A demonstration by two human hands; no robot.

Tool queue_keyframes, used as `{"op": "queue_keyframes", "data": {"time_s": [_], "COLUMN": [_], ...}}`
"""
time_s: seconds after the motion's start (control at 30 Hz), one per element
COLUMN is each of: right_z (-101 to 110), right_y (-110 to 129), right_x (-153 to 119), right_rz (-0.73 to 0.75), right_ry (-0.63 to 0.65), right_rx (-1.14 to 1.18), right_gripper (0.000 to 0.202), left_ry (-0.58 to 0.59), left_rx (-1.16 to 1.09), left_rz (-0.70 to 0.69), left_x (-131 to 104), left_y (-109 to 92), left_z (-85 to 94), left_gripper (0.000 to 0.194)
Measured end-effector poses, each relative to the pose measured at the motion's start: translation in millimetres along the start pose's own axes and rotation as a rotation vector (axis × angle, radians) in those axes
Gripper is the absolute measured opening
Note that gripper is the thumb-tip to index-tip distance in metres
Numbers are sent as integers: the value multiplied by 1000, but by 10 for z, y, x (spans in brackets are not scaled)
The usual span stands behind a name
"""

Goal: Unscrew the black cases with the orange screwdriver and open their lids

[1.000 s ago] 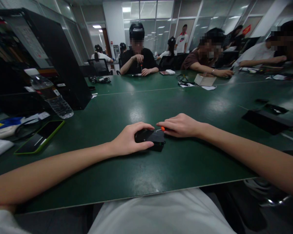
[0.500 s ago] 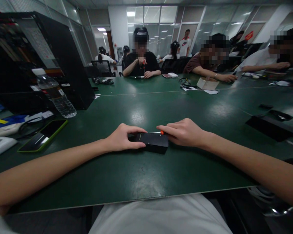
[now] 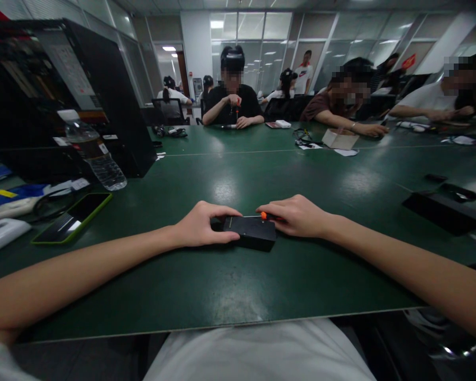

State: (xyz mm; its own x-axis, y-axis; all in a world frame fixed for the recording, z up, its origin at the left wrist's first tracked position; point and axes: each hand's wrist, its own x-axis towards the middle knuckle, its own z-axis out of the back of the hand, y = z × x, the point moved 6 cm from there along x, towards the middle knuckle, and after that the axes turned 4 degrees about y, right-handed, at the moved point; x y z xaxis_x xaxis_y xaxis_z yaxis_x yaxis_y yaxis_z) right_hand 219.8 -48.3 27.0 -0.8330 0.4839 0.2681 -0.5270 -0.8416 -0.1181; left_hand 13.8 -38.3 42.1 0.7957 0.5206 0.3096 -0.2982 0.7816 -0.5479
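Observation:
A small black box (image 3: 254, 232) lies on the green table in front of me. My left hand (image 3: 204, 225) grips its left end, thumb on the near side and fingers on the far side. In my right hand (image 3: 295, 216) is a screwdriver (image 3: 264, 216) with an orange and black handle, held low and nearly level. Its thin metal shaft points left along the far edge of the box. Whether the tip touches the box I cannot tell. The rest of the handle is hidden in my fingers.
A green-edged phone (image 3: 73, 218), a water bottle (image 3: 97, 153) and an open computer case (image 3: 115, 100) stand or lie to the left. At right is a black open box (image 3: 444, 209). Across the green table (image 3: 230, 286) a person (image 3: 232, 100) works with a screwdriver.
The view has shifted slightly, so everything sits a little further right. My right fingers have changed their hold on the screwdriver a little; both hands stay at the black box.

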Motion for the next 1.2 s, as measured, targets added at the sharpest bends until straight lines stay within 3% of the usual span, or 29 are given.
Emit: {"op": "queue_keyframes", "data": {"time_s": [0.47, 0.7, 0.83, 1.03, 1.2], "right_z": [-5, 28, 102, 345, 369], "right_y": [-296, -341, -257, 78, 342], "right_x": [-36, -65, -60, -1, 40], "right_rz": [-105, -200, -211, -107, -92], "right_ry": [134, 184, 166, -33, -4], "right_rx": [-31, -54, -79, 123, 200], "right_gripper": [23, 31, 30, 37, 54], "left_ry": [-36, -57, -48, -24, -13], "left_rx": [32, 50, 30, -57, -68], "left_rz": [-15, 7, 8, 56, 61], "left_x": [8, 1, 0, 17, 22], "left_y": [-66, -81, -75, -53, -51], "left_z": [-11, -15, -18, -24, -31], "left_gripper": [41, 39, 40, 41, 42]}}
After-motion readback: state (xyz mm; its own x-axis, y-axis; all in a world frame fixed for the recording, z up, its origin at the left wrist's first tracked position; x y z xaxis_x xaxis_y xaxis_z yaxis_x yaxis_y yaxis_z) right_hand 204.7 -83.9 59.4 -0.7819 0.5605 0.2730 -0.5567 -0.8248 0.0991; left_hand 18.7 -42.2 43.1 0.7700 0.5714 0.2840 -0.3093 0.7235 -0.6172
